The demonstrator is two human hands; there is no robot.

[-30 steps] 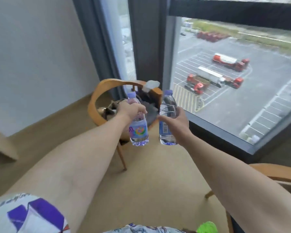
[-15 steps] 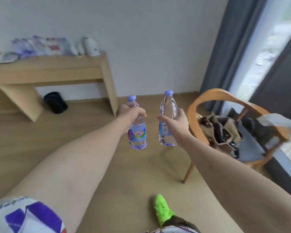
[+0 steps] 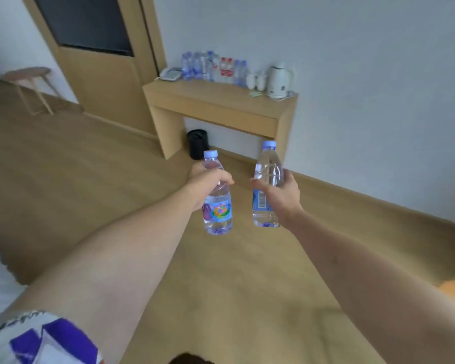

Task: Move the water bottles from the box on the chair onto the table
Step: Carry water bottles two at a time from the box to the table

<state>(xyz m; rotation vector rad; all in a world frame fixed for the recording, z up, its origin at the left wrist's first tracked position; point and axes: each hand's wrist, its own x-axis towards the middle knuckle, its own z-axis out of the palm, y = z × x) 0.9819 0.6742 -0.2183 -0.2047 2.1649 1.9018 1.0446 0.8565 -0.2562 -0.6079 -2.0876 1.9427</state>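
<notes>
Left hand (image 3: 206,181) fingers wrap a clear plastic water bottle w/ colourful label (image 3: 217,203); right hand (image 3: 280,193) fingers clamp a second clear bottle (image 3: 267,179). Both upright. Light wooden surface (image 3: 221,97) lies ahead and above the fingers, well apart, slightly nearer the right hand.

Clear glossy plastic bottles (image 3: 217,206); matt pale wood table (image 3: 221,101).

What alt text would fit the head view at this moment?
Seen from the wearer's head, the left hand and the right hand each hold an upright water bottle out over a wooden floor. Ahead, a wooden table against the wall carries a row of bottles and a white kettle.
</notes>
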